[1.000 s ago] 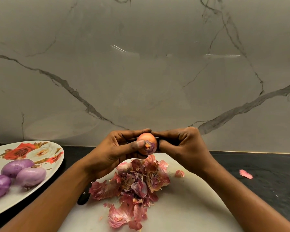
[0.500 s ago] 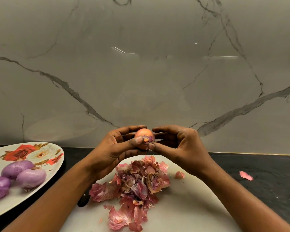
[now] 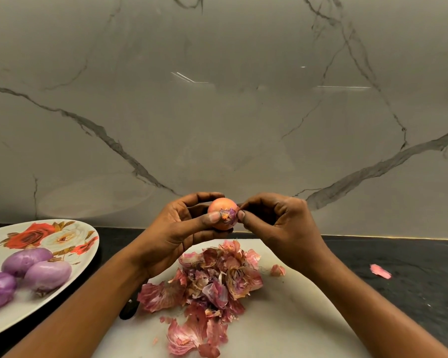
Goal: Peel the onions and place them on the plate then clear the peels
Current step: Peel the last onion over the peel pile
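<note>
onion (image 3: 219, 211), mostly unpeeled, held above the far edge of the cutting board (image 3: 295, 319): left hand (image 3: 176, 228) curls round it, right hand (image 3: 277, 223) pinches a loosened skin flap (image 3: 230, 216) (thin, papery). risk: the flap may tear short, or fragments may drop off the board.

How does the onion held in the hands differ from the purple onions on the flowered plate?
The orange-pink round onion wears its dry skin, torn at one end; the glossy purple peeled onions are bare. It is held between the left hand and right hand; they rest on the white flowered plate. All are whole.
</note>
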`<action>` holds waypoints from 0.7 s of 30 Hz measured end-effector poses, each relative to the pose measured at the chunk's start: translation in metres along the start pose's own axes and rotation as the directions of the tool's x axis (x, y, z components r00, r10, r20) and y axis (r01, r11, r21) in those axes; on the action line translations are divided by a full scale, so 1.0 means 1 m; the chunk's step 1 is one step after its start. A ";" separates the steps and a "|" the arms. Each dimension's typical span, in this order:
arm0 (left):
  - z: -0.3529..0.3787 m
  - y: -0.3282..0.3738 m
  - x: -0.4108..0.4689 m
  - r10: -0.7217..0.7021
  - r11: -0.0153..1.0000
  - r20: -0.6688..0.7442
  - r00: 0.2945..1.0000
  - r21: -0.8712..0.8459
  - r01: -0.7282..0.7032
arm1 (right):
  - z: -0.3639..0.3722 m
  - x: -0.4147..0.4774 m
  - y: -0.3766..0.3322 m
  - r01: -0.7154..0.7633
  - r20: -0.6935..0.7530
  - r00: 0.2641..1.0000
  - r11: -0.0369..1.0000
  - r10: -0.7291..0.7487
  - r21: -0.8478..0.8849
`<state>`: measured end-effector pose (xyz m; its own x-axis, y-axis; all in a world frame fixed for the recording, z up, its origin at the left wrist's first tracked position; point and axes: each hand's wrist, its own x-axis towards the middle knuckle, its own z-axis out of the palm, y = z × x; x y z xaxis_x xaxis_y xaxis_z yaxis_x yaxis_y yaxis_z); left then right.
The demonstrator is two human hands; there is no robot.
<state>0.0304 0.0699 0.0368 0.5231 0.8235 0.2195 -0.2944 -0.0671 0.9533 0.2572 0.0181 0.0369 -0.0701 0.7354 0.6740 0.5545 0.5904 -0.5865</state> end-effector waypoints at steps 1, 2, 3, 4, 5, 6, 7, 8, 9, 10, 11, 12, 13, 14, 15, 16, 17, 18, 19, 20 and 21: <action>0.000 0.000 0.000 -0.003 1.000 0.000 1.000 0.001 0.003 | 0.000 0.001 0.000 -0.006 -0.013 1.000 1.000 0.006 -0.005; 0.000 0.000 0.000 -0.004 1.000 0.002 1.000 0.001 0.004 | -0.001 0.001 0.001 -0.016 -0.030 0.999 1.000 0.016 -0.007; 0.000 0.000 0.001 -0.005 1.000 0.005 1.000 -0.002 0.005 | -0.001 0.002 0.002 -0.029 -0.048 0.998 1.000 0.029 -0.007; 0.000 0.000 0.001 -0.005 1.000 0.007 1.000 -0.009 0.005 | -0.003 0.003 0.003 -0.043 -0.065 0.997 0.999 0.043 -0.005; -0.001 0.000 0.001 -0.006 1.000 0.008 1.000 -0.020 0.007 | -0.004 0.003 0.004 -0.056 -0.079 0.995 0.998 0.055 -0.003; -0.001 0.000 0.002 -0.008 0.999 0.009 1.000 -0.032 0.009 | -0.005 0.004 0.004 -0.066 -0.088 0.994 0.998 0.065 -0.003; -0.002 0.000 0.002 -0.010 0.999 0.009 1.000 -0.042 0.010 | -0.006 0.004 0.004 -0.073 -0.089 0.993 0.997 0.073 -0.003; -0.002 0.001 0.002 -0.010 0.999 0.008 1.000 -0.046 0.010 | -0.007 0.004 0.004 -0.080 -0.080 0.994 0.997 0.079 0.000; -0.002 0.001 0.002 -0.009 0.999 0.009 1.000 -0.047 0.010 | -0.007 0.003 0.004 -0.089 -0.061 0.994 0.996 0.090 0.011; -0.002 0.001 0.002 -0.009 0.999 0.010 1.000 -0.045 0.009 | -0.007 0.003 0.004 -0.103 -0.038 0.994 0.994 0.105 0.034; -0.002 0.001 0.002 -0.008 0.999 0.011 1.000 -0.042 0.008 | -0.006 0.003 0.004 -0.119 -0.016 0.993 0.991 0.121 0.061; -0.002 0.001 0.002 -0.008 0.999 0.010 1.000 -0.039 0.009 | -0.006 0.003 0.004 -0.137 0.004 0.990 0.986 0.138 0.092; -0.001 0.001 0.002 -0.009 0.999 0.010 1.000 -0.037 0.009 | -0.005 0.003 0.003 -0.157 0.027 0.988 0.979 0.155 0.127; -0.001 0.000 0.001 -0.009 0.999 0.012 1.000 -0.035 0.009 | -0.006 0.003 0.002 -0.177 0.055 0.984 0.970 0.170 0.167; -0.001 0.001 0.001 -0.010 0.999 0.015 1.000 -0.031 0.010 | -0.006 0.003 0.000 -0.196 0.083 0.980 0.958 0.182 0.208; -0.001 0.001 0.001 -0.010 1.000 0.023 1.000 -0.023 0.011 | -0.007 0.003 -0.001 -0.213 0.110 0.975 0.946 0.191 0.244; -0.001 0.001 0.000 -0.011 1.000 0.031 0.999 -0.012 0.011 | -0.007 0.003 -0.002 -0.226 0.129 0.972 0.936 0.197 0.270; 0.000 0.001 0.000 -0.011 1.000 0.036 0.999 -0.001 0.011 | -0.008 0.003 -0.003 -0.232 0.140 0.970 0.932 0.199 0.279; 0.000 0.001 -0.001 -0.011 1.000 0.038 0.999 0.009 0.011 | -0.008 0.004 -0.002 -0.231 0.145 0.970 0.934 0.197 0.274; 0.000 0.001 -0.001 -0.011 1.000 0.037 0.999 0.019 0.010 | -0.008 0.004 -0.002 -0.228 0.146 0.970 0.937 0.194 0.266; 0.001 0.001 -0.002 -0.010 1.000 0.034 0.999 0.029 0.009 | -0.007 0.004 -0.002 -0.225 0.147 0.970 0.938 0.192 0.262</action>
<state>0.0297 0.0682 0.0377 0.5530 0.8044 0.2172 -0.2666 -0.0762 0.9608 0.2622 0.0172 0.0437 -0.0833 0.8757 0.4756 0.3187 0.4756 -0.8199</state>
